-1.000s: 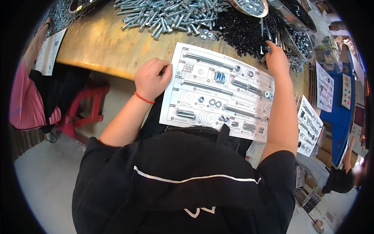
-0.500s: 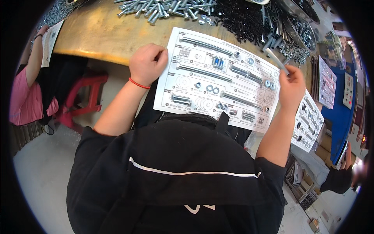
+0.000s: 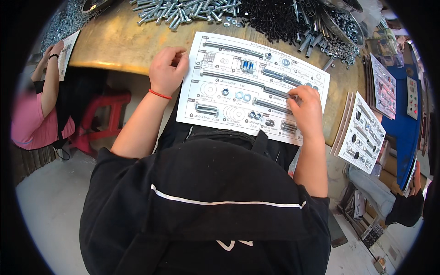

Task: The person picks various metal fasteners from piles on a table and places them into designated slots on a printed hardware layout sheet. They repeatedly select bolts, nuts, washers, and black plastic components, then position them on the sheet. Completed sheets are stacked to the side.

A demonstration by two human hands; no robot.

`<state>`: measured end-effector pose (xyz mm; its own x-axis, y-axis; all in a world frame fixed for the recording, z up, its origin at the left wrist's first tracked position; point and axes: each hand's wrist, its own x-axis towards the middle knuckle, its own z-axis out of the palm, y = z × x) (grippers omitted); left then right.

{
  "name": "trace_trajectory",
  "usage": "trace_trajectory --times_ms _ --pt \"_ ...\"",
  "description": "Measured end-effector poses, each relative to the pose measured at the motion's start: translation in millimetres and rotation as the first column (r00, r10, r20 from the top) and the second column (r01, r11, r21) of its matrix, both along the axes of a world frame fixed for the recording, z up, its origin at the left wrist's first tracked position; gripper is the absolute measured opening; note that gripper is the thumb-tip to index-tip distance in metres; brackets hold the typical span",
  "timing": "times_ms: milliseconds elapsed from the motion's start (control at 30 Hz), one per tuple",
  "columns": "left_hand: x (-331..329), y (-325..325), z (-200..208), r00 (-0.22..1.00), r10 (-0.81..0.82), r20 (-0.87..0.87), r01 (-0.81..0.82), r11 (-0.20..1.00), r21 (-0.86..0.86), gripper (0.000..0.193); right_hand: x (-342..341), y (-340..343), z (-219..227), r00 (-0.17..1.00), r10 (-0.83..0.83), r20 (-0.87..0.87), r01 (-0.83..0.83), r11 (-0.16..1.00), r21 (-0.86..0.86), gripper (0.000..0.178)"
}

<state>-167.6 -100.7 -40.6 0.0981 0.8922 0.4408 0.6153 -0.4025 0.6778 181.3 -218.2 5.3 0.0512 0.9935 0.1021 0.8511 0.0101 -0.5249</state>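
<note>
A white sheet [image 3: 215,94] with rows of bolts, nuts and washers pictured on it lies over the bench edge before me. Whether some are real parts resting on it, I cannot tell. Right of its middle, my right hand [image 3: 306,109] pinches the end of a short grey metal tube [image 3: 274,91] lying along the sheet. My left hand [image 3: 167,71], with a red band at the wrist, rests at the sheet's left edge. Its fingers are loosely curled, and nothing shows in them.
Behind the sheet lie piles of silver bolts [image 3: 183,11], black small parts [image 3: 270,20], metal tubes [image 3: 312,39] and nuts [image 3: 346,50]. Further sheets [image 3: 360,133] stand at the right. A red stool [image 3: 107,114] and another person's arm [image 3: 51,75] are at the left.
My right hand has moved left and down, bringing the tube from above the sheet's right edge onto the sheet. My left hand has loosened slightly, and the sheet has shifted a little left.
</note>
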Motion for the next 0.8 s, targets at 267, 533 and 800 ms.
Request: trace_trajectory --times_ms 267,533,800 --pt "20 -27 15 0.840 -0.132 0.527 0.381 0.833 -0.400 0.066 57 -40 -27 0.873 -0.485 -0.044 0.486 0.864 0.131 0.049" --pt "24 -26 34 0.745 -0.022 0.666 0.459 0.742 -0.488 0.065 44 -66 -48 0.614 -0.543 -0.573 0.635 0.771 -0.049 0.053" --pt "56 27 57 0.957 -0.268 0.110 0.288 0.919 -0.269 0.037 39 -15 2 0.821 -0.493 -0.289 0.540 0.835 0.106 0.042"
